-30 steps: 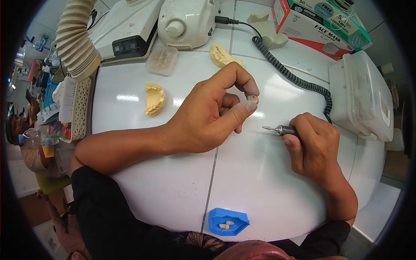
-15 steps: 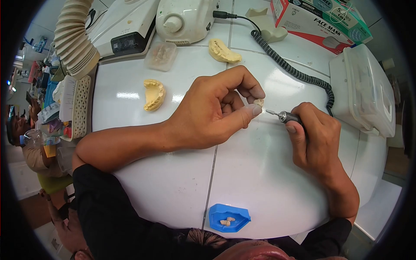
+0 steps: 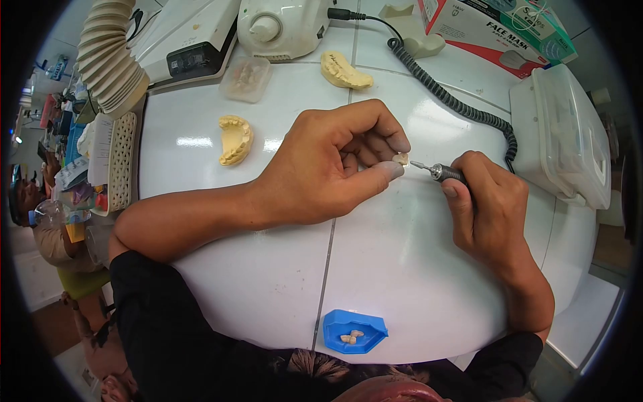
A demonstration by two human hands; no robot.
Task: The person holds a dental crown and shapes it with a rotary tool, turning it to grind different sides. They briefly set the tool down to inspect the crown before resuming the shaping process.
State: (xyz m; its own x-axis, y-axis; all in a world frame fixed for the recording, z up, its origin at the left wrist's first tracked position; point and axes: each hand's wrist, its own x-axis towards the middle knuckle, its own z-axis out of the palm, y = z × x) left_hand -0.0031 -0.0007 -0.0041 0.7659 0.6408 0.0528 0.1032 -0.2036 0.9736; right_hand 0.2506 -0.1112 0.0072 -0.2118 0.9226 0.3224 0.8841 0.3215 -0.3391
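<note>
Between the thumb and fingertips of my left hand (image 3: 345, 164) is a small tooth-shaped piece (image 3: 400, 159), pale in colour. My right hand (image 3: 489, 208) grips a rotary handpiece (image 3: 447, 173), whose thin metal tip points left at the piece, very close to it; whether they touch I cannot tell. Left of my left hand, a yellow dental cast (image 3: 236, 140) lies on the white table (image 3: 402, 281). A second cast (image 3: 344, 70) lies behind my hands. Near the front edge, a blue tray (image 3: 332, 335) holds several small tooth-like pieces (image 3: 351, 338).
At the back stand a white control unit (image 3: 284, 30), a ribbed hose (image 3: 110, 60), a small clear box (image 3: 246, 79) and face mask boxes (image 3: 489, 33). A coiled cable (image 3: 449, 100) runs beside a lidded container (image 3: 559, 134). Other people are at the far left.
My left fingers have shifted slightly on the small piece, and its hold looks a little different. The handpiece has moved slightly up. The whole view has shifted a little.
</note>
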